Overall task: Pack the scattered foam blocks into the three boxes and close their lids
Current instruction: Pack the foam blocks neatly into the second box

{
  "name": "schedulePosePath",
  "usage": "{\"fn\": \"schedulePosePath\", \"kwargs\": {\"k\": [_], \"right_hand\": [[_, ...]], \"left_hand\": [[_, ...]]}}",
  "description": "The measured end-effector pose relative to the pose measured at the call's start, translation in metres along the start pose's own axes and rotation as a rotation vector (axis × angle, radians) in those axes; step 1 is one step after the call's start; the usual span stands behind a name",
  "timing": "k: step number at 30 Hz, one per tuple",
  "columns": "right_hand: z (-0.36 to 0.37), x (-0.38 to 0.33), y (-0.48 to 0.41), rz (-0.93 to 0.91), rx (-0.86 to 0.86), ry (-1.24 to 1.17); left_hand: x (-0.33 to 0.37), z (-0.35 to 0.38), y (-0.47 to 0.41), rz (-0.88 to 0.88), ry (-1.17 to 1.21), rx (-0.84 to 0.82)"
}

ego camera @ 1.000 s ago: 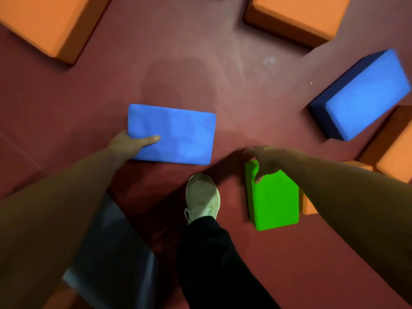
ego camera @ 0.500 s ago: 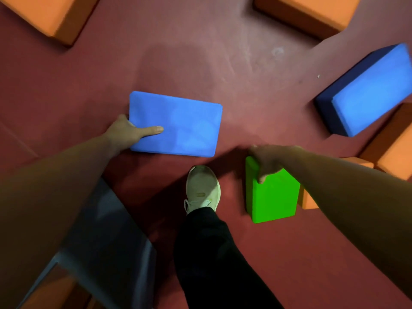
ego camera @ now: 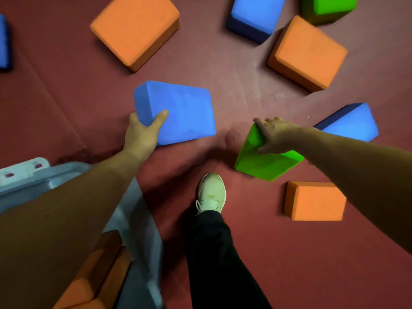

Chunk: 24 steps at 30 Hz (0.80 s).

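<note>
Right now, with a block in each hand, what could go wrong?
1. The left hand grips the blue block by one corner, thumb on top; it could pivot and slip out.
2. The right hand holds the green block tilted by its upper edge, so it may twist loose.
3. The box lies under the left arm and already holds orange blocks; a block might catch on its rim.

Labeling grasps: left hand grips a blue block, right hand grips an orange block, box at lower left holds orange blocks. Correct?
One error: the right hand grips a green block, not an orange one; the head view shows it. The left hand on the blue block and orange blocks in the box at lower left stand.
</note>
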State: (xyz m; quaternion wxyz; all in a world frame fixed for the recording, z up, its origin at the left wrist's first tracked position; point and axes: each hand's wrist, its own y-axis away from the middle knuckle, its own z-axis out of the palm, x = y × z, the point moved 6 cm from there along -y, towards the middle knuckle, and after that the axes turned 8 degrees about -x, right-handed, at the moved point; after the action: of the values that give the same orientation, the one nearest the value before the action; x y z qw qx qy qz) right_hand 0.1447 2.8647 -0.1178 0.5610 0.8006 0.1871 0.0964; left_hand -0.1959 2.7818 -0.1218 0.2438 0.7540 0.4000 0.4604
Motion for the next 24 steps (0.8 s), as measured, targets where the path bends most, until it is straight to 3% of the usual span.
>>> {"fn": "schedulePosePath", "kwargs": {"k": [5, 12, 19, 24], "right_hand": [[-0.072, -0.07, 0.056, -0.081, 0.235, 0.003], [-0.14, -0.178, 0.15, -0.178, 0.617, -0.312], [-0.17, -0.311, 0.224, -0.327, 0.758, -0.436], [-0.166, -0.393, 0.259, -0.452, 0.696, -0.365]], "left_hand": [[0.015, -0.084, 0.049, 0.081, 0.122, 0.148], [-0.032, -0.204, 0.136, 0.055, 0.429, 0.398], [-0.107, -0.308, 0.239, -0.026, 0.526, 0.611], [-0.172, -0.329, 0.287, -0.102, 0.572, 0.592]]}}
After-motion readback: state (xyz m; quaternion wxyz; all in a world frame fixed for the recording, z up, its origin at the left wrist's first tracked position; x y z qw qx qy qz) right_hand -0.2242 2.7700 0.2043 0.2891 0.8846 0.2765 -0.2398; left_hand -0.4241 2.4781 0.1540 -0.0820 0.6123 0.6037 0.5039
